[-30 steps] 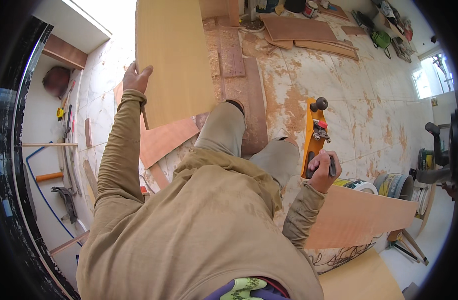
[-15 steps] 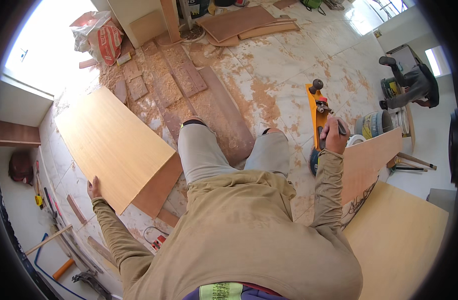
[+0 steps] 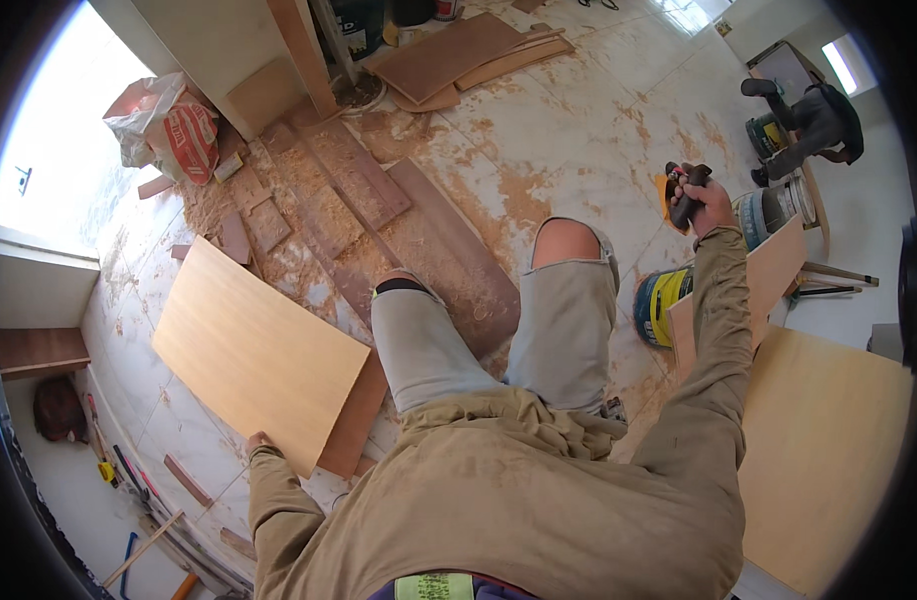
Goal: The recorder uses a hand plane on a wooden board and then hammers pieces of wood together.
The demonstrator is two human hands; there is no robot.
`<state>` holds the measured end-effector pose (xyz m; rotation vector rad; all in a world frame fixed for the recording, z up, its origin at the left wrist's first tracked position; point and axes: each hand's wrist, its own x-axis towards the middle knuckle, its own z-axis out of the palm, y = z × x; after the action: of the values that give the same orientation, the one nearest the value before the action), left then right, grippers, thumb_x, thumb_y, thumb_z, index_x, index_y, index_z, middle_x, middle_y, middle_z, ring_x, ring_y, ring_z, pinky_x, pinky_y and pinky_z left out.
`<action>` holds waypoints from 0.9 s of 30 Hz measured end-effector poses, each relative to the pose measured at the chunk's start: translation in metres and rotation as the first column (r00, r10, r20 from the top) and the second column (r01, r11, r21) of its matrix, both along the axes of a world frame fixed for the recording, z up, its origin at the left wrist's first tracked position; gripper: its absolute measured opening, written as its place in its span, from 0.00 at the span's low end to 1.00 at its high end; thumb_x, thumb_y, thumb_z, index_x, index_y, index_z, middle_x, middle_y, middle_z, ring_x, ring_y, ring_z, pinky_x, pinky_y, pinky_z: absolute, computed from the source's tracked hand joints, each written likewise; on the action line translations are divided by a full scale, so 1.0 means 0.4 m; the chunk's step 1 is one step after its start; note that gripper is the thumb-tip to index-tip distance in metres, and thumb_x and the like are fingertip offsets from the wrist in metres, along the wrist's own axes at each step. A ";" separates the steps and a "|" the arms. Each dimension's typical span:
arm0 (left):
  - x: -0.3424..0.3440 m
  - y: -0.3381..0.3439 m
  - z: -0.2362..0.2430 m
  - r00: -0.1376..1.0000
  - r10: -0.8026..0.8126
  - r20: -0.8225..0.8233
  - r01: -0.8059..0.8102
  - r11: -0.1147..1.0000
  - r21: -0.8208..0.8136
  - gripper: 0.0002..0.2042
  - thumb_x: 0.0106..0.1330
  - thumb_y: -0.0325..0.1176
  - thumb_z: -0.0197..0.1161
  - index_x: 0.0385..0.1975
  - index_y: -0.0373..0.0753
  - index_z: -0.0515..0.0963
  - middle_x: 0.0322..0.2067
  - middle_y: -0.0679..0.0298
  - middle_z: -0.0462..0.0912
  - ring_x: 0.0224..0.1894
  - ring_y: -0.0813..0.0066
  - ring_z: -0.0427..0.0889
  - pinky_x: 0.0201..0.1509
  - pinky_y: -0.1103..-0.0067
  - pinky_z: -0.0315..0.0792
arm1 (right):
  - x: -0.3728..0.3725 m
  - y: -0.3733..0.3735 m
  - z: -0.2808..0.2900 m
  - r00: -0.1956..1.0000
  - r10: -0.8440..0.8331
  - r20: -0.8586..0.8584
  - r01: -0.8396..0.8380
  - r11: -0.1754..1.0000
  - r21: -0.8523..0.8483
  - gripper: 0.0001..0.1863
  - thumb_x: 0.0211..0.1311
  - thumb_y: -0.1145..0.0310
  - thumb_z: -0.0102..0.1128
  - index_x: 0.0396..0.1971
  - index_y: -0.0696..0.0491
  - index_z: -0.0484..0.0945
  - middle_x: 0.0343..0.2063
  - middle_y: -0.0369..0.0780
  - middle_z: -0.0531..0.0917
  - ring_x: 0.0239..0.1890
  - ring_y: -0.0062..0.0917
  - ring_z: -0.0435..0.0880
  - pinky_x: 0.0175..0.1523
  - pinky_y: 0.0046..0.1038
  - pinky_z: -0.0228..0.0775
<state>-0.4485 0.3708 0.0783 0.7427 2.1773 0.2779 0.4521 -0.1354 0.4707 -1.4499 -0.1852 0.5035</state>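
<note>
In my right hand (image 3: 712, 208) is a hand plane (image 3: 667, 197) with a yellow body and dark handles. My fingers are wrapped round its handle, and the tool points away from me, raised off to the right. A pale wooden panel (image 3: 259, 350) lies tilted at the left, its near edge gripped by my left hand (image 3: 260, 440), whose fingers are only partly visible. Beneath that panel a redder board (image 3: 359, 418) sticks out on the right side.
Dark planks (image 3: 454, 255) strewn with shavings lie before my knees. At the right stand a bucket (image 3: 664, 308), a leaning board (image 3: 774, 265) and a pale panel (image 3: 829, 430). A bending person (image 3: 819, 125) is farther off. A sack (image 3: 169, 130) and stacked boards (image 3: 449, 55) lie far ahead.
My right hand has lifted the hand plane up and to the right, turning it. The pale panel and my left hand sit farther right in the picture, as the view has shifted.
</note>
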 end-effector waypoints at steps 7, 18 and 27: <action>0.054 0.151 0.027 0.849 -0.308 -0.430 0.402 0.904 0.145 0.19 0.63 0.27 0.61 0.54 0.30 0.79 0.50 0.49 0.86 0.51 0.58 0.85 0.58 0.71 0.77 | 0.066 -0.057 -0.144 0.903 0.403 0.148 -0.209 0.714 -0.668 0.26 0.53 0.75 0.70 0.53 0.57 0.75 0.38 0.37 0.78 0.42 0.22 0.79 0.51 0.28 0.75; 1.130 0.312 0.061 0.547 -0.775 0.316 0.403 0.574 0.713 0.12 0.73 0.22 0.57 0.53 0.33 0.79 0.36 0.64 0.84 0.38 0.79 0.82 0.44 0.81 0.78 | 0.370 0.383 -0.824 0.509 0.804 0.308 -0.047 0.383 -0.923 0.31 0.41 0.78 0.76 0.51 0.54 0.77 0.44 0.48 0.83 0.49 0.47 0.82 0.55 0.40 0.75; 2.281 0.389 -0.045 0.485 -0.700 0.524 0.451 0.714 0.537 0.37 0.67 0.35 0.66 0.74 0.31 0.58 0.61 0.48 0.76 0.56 0.64 0.80 0.59 0.72 0.74 | 0.502 0.628 -1.049 0.661 0.721 0.208 -0.091 0.352 -0.932 0.33 0.50 0.80 0.70 0.59 0.56 0.71 0.50 0.52 0.77 0.53 0.51 0.77 0.57 0.44 0.72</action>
<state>0.4638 0.5265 0.0603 1.2858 1.0424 0.4765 0.6529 0.1158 0.0513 -2.6372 -1.0130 0.5846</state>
